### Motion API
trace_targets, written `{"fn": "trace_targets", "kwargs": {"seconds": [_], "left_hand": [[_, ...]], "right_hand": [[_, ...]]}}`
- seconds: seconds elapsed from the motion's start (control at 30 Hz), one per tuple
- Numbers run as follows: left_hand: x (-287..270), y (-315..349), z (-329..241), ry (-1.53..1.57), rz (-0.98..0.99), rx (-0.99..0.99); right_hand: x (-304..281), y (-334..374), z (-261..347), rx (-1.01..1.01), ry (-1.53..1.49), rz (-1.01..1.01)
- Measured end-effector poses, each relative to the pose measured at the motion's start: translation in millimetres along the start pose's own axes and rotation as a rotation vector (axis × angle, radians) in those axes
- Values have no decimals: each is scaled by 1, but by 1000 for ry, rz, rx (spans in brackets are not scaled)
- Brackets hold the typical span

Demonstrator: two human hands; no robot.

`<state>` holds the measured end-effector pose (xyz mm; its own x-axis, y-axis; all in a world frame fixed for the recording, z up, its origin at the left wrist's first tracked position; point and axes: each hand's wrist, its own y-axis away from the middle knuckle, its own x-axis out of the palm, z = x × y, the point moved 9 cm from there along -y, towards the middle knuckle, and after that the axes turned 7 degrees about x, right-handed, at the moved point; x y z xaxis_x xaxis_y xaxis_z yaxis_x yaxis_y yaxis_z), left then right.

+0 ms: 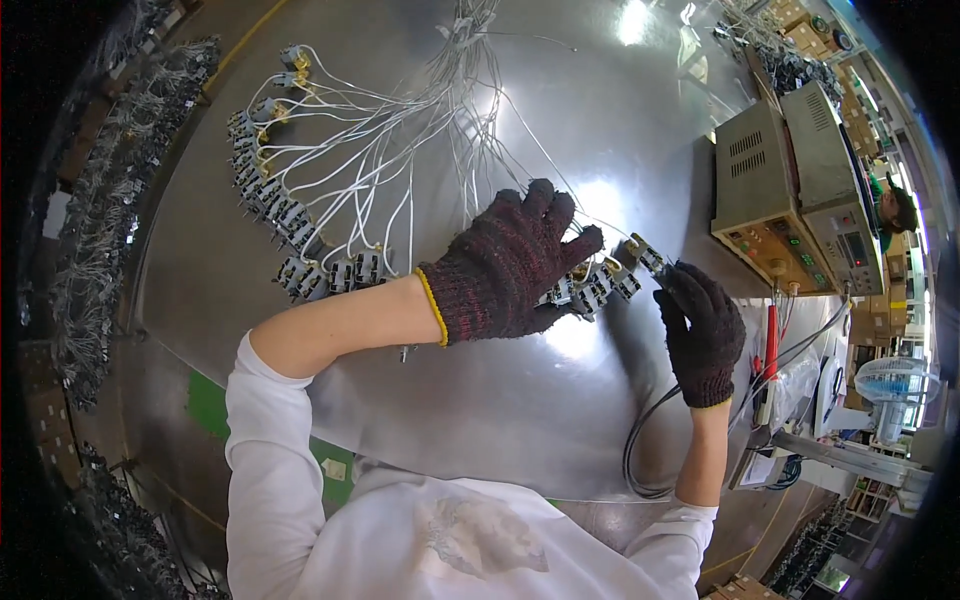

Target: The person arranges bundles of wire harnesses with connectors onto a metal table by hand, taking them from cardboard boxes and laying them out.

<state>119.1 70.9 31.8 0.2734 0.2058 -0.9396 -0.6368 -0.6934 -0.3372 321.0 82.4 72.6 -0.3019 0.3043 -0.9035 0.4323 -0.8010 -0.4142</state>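
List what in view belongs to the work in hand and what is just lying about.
Apparently in the work:
small grey blocky components
thin white wires, bundled
left hand and right hand, in dark knit gloves
shiny grey metal table

Apparently just lying about:
long red object
crumpled clear plastic bag
round pale-blue fan

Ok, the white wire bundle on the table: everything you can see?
The white wire bundle has many thin strands, gathered and apparently tied near the picture's top edge. They fan over the shiny metal table: left ones curve to an arc of grey-black connectors; others run toward the gloved left hand, which hides part.
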Motion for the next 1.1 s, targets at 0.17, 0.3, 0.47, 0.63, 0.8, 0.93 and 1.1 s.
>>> {"fn": "trace_targets", "kwargs": {"seconds": [0.17, 0.3, 0.47, 0.63, 0.8, 0.93, 1.1], "left_hand": [[0, -2, 1, 19, 22, 0], [0, -2, 2, 3, 31, -5], [-1, -4, 3, 50, 108, -18], [-2, -4, 2, 53, 83, -40], [0, 0, 2, 12, 10, -21], [2, -3, 2, 39, 79, -29], [0, -5, 2, 21, 95, -21]], "right_hand": [[5, 2, 8, -36, 93, 61], [5, 6, 10, -19, 74, 54], [-1, 24, -11, 406, -510, 25], [15, 34, -8, 502, -507, 89], [7, 26, 21, 22, -127, 6], [13, 27, 18, -11, 20, 74], [6, 25, 24, 61, -161, 3]]}}
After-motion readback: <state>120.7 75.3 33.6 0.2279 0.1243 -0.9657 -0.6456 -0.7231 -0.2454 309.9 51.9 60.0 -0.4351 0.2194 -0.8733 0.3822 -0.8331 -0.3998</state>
